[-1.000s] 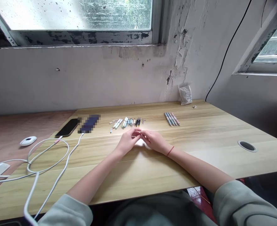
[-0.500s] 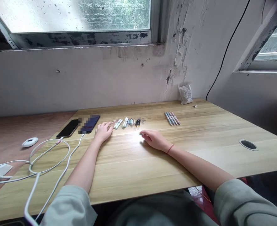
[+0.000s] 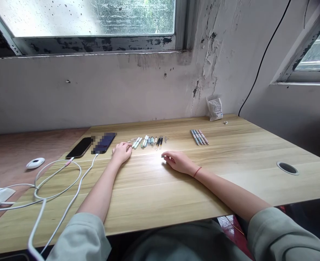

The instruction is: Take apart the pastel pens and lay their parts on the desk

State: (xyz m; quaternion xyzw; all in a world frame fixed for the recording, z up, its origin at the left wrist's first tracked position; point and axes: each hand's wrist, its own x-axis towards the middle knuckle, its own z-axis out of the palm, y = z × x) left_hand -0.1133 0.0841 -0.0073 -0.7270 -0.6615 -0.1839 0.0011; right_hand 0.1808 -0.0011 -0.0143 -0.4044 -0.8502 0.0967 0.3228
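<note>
My left hand (image 3: pixel 121 152) rests on the wooden table, its fingertips at the left end of a row of pen parts, next to thin pieces (image 3: pixel 132 140) and light green barrels (image 3: pixel 137 143). Whether it grips one of them is too small to tell. Further right in the row lie blue-green short parts (image 3: pixel 150 140), dark refills (image 3: pixel 160 142) and small metal springs or tips (image 3: pixel 166 139). My right hand (image 3: pixel 178 161) is closed in a pinch on a small dark piece (image 3: pixel 162 156), nearer to me than the row. Several assembled pens (image 3: pixel 199 137) lie side by side at the right.
Two phones (image 3: pixel 79 147) (image 3: pixel 104 143) lie at the left with white cables (image 3: pixel 79 181). A white mouse-like object (image 3: pixel 35 163) is beyond the cables. A crumpled packet (image 3: pixel 215 108) stands by the wall, and a round grommet (image 3: pixel 287 168) sits at the right.
My left hand has shifted slightly right, its fingertips now closer to the light green barrels. My right hand has hardly moved and keeps its pinch.
</note>
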